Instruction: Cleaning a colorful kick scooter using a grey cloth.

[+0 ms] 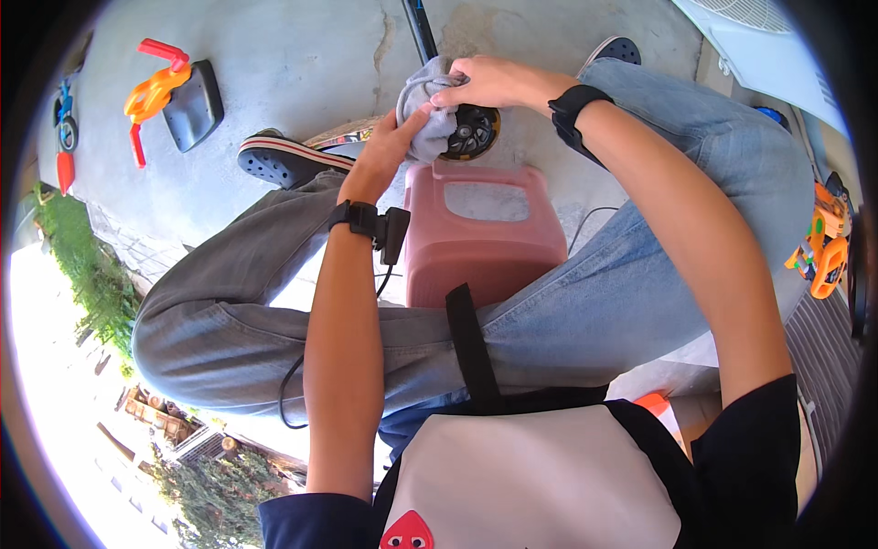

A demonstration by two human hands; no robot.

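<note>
A bunched grey cloth point(429, 103) is held between both hands at the top centre of the head view. My left hand point(387, 147) grips its lower left side, and my right hand point(483, 82) pinches its upper right side with the fingertips. Beside the cloth, partly covered by it, is a black spoked wheel point(473, 130). A black tube point(420, 31) runs up from behind the cloth. To the left, a patterned deck point(343, 137) lies partly behind my left hand and a shoe. What the cloth covers is hidden.
A pink plastic stool point(487, 240) stands between my legs, just below the wheel. An orange and red toy point(154, 92) with a dark seat lies on the concrete floor at upper left. A white appliance point(761, 48) is at upper right, orange toys point(826, 254) at far right. A black cable point(288, 384) crosses my leg.
</note>
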